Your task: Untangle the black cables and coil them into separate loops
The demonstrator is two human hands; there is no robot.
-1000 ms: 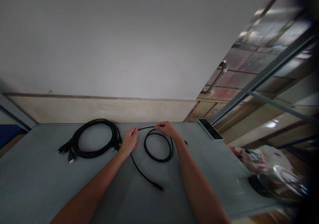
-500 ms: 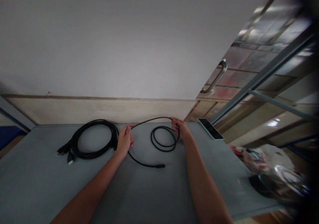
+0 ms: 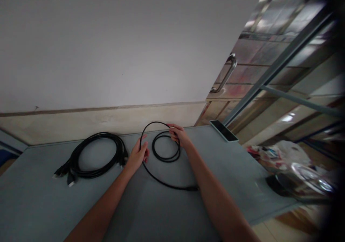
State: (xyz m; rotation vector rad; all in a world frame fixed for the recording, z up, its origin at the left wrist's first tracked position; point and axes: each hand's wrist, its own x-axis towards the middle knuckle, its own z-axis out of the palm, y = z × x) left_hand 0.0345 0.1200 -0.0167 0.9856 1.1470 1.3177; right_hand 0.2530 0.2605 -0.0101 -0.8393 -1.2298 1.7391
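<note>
A thin black cable [image 3: 168, 187] runs through both of my hands. My left hand [image 3: 138, 153] pinches it between thumb and fingers, and one end trails in a curve over the table to a connector [image 3: 192, 188] beside my right forearm. Between the hands the cable arches upward. Closed on its other side, my right hand [image 3: 179, 135] holds it near a small loose coil [image 3: 165, 159] on the table. To the left of my left hand lies a thicker coiled bundle of black cable [image 3: 93, 173], with several plugs at its sides.
The grey table [image 3: 151, 217] meets a pale wall [image 3: 113, 55] at the back. A phone-like dark slab with a light edge [image 3: 224, 130] lies at the back right. Beyond the right edge are a metal frame [image 3: 280, 68], plastic bags [image 3: 292, 154] and a shiny round pot-like object [image 3: 304, 181].
My hands have drawn closer together, so the cable between them arches higher. The connector end has swung right, toward my right forearm. The view has turned slightly.
</note>
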